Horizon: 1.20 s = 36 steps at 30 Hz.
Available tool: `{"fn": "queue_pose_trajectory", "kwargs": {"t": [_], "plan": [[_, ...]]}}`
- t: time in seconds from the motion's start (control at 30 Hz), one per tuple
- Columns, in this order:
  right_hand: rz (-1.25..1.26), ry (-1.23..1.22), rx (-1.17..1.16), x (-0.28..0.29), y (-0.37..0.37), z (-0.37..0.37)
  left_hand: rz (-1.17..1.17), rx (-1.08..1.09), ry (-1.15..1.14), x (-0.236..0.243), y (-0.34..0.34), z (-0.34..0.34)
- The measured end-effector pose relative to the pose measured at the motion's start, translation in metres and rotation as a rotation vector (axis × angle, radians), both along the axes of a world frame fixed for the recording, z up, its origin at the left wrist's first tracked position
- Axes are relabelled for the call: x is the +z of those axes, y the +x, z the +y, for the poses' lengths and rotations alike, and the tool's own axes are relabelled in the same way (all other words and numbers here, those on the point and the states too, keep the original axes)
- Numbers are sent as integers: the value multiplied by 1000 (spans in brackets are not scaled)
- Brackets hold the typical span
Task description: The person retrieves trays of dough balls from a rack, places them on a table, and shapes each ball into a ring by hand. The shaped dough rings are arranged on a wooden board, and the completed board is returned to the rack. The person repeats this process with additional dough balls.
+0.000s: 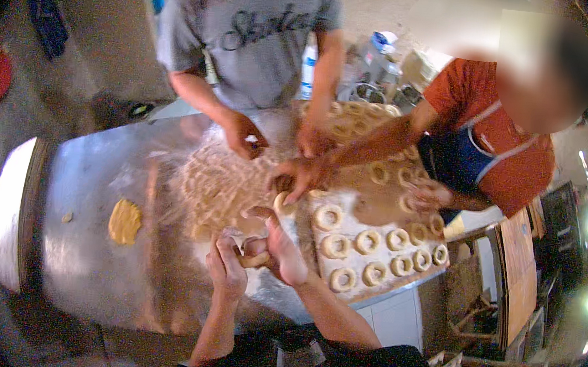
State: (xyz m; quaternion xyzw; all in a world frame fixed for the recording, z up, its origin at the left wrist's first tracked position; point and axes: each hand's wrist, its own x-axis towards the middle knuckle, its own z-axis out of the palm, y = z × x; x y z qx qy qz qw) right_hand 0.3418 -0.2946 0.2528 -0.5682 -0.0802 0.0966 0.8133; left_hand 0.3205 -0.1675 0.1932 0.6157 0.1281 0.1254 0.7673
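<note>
Between my two hands, above the floured part of the table, is a piece of pale dough (255,260), partly hidden by my fingers. My left hand (228,261) curls round its left side. From the right, my right hand (282,254) closes on the same dough, thumb and fingers bent. Just beyond my hands, a co-worker's hand (295,176) holds a dough ring (280,202). To the right, dough rings (367,242) lie in rows on a floured board (318,222).
A metal-topped table (100,185) stretches left, bearing a flat yellow dough lump (124,222). Loose flour (216,175) covers its middle. Across stands a person in a grey shirt (253,29); another in an orange shirt (461,93) leans over the board. Bottles and containers (382,60) stand behind.
</note>
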Motion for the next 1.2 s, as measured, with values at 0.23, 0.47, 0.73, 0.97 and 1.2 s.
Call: {"fn": "queue_pose_trajectory", "kwargs": {"t": [0.23, 0.47, 0.73, 0.97, 1.2], "plan": [[184, 176, 37, -23, -2, -129, -121, -214, 671, 24, 2, -108], [325, 714, -82, -20, -11, -236, -94, -341, 570, 13, 20, -223], [102, -47, -186, -46, 12, -297, -135, -377, 776, -2, 40, -286], [121, -160, -319, -47, 22, -324, -507, -196, 1142, -10, 54, -307], [304, -393, -149, -23, 42, -321, 247, -568, 670, 22, 80, -319]]}}
